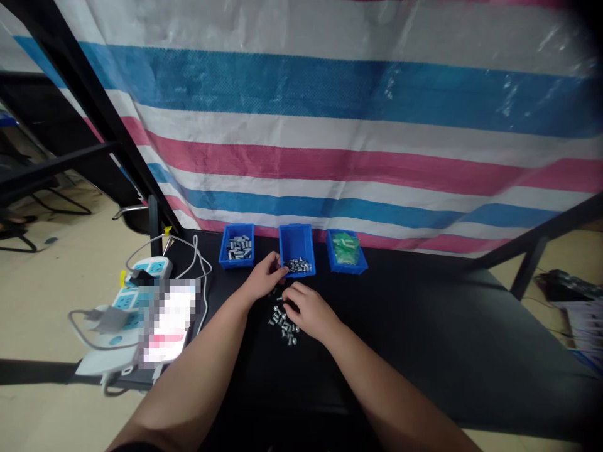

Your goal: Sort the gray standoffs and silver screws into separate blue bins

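Bending two bare forearms over a black bench (400, 326). Bringing the left hand (264, 276) up to the near left corner of the middle blue bin (295, 243), with thumb and fingers bent toward each other and only a small gap between their tips; cannot tell whether gripping the corner, a small part, or nothing. Holding the right hand (306, 309) a little nearer the body, just right of the left one, with fingers curled down and thumb drawn in, partly open; close to a single small screw (279, 298) at the fingertips, but cannot tell whether touching it.

Lying loose on the bench, just below and left of the right hand: a small pile of silver screws (285, 326), pointing every which way, partly hidden by the hand at the right edge. Gathered at the near end of the middle blue bin: small shiny metal parts (300, 267), with bare blue bottom behind.

Set to the left, apart from it: a left blue bin (237, 228) with short grey metal pieces (240, 247). Set to the right: a right blue bin (349, 269) with a green plastic bag (346, 247) inside. Hung behind all three: a striped sheet (330, 88) in blue, white and red. Farther left: a white power strip (160, 267) with plugs and grey cables, next to a phone (174, 320) with a screen too blurred to read.
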`<state>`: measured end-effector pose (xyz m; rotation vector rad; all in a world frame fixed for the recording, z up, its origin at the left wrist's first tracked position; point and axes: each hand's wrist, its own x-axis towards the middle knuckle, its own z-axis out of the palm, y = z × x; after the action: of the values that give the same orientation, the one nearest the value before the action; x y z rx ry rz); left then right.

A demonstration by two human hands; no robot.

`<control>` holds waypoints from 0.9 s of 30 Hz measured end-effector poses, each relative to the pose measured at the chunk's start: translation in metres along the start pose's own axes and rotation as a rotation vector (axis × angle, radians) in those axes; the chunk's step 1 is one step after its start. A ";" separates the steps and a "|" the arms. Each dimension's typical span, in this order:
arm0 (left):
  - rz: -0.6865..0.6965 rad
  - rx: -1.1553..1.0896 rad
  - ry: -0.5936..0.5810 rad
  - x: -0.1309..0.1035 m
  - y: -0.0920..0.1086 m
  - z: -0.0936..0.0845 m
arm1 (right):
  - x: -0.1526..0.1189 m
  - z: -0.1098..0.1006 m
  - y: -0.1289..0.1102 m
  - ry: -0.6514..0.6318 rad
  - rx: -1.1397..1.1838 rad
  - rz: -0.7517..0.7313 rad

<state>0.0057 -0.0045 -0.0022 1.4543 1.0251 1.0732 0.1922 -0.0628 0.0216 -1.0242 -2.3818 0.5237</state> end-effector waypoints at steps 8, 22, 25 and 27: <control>0.000 0.003 0.000 0.000 0.001 0.000 | 0.002 0.005 -0.001 0.004 -0.001 -0.082; -0.003 0.010 -0.005 0.001 0.002 -0.001 | 0.001 -0.019 0.014 0.481 0.115 0.121; 0.022 0.026 -0.010 0.000 0.003 -0.001 | 0.001 -0.013 0.006 0.239 0.033 0.044; 0.029 0.039 0.004 -0.001 0.004 -0.001 | 0.003 -0.007 0.000 0.091 -0.016 -0.008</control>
<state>0.0049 -0.0059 0.0015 1.5029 1.0366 1.0824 0.1947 -0.0595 0.0281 -1.0234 -2.3120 0.4466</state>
